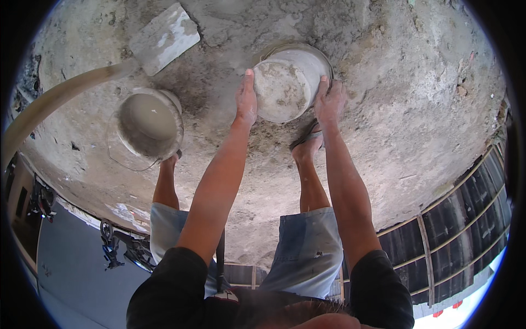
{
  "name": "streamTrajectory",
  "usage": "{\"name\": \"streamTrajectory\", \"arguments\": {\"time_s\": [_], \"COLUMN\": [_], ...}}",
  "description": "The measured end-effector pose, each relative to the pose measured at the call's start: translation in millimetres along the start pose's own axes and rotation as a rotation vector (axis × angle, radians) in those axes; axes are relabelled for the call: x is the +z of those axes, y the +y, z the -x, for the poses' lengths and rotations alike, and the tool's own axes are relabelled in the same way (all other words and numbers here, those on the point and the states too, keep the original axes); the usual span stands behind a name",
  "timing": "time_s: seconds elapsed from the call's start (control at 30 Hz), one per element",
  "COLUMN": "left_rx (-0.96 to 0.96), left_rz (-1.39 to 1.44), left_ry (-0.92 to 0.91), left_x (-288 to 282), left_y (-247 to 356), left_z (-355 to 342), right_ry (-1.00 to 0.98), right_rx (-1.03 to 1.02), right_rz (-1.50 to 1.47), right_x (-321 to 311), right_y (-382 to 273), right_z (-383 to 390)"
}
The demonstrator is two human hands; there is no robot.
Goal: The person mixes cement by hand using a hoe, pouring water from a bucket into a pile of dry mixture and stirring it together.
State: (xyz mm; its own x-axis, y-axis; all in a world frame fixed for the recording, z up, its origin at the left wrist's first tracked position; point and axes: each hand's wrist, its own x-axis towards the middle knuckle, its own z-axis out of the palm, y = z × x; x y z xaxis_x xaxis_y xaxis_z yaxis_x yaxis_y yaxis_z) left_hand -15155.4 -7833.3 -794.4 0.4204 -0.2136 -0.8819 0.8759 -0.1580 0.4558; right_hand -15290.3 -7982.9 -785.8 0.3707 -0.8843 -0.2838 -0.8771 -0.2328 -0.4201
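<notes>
Left hand (247, 100): partly curled, thumb extended, palm against the left side of a pale bucket (282, 90). Right hand (330, 102): fingers bent, gripping its opposite side. Bucket sits between both hands, stained round end facing up. A second bucket (175, 104) stands left of the left hand.

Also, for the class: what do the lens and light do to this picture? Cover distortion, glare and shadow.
Head view: fisheye bending bows the strips across the dark panels, with black corners; head view: bright, washed-out patch at lower right; head view: darker ground between the buckets may be shadow or damp, can't tell; head view: both hands remain easy to make out.
</notes>
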Motion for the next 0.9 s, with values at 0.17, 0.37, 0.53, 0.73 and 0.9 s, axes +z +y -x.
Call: {"name": "streamTrajectory", "arguments": {"time_s": [0.17, 0.37, 0.53, 0.73, 0.9], "left_rx": [-0.081, 0.019, 0.135, 0.185, 0.091], "left_rz": [0.363, 0.552, 0.452, 0.344, 0.220], "left_ry": [-0.162, -0.019, 0.015, -0.003, 0.087], "left_x": [-39, -55, -89, -94, -96], "left_y": [14, 16, 49, 34, 54], "left_z": [14, 29, 60, -6, 6], "right_ry": [0.069, 0.023, -0.084, 0.005, 0.014], "right_rx": [-0.140, -0.345, -0.233, -0.080, -0.058], "right_rz": [-0.029, -0.043, -0.197, -0.249, -0.252], "right_x": [10, 27, 9, 77, 66], "right_y": [-85, -142, -174, -126, -121], "right_z": [11, 8, 22, -5, 28]}}
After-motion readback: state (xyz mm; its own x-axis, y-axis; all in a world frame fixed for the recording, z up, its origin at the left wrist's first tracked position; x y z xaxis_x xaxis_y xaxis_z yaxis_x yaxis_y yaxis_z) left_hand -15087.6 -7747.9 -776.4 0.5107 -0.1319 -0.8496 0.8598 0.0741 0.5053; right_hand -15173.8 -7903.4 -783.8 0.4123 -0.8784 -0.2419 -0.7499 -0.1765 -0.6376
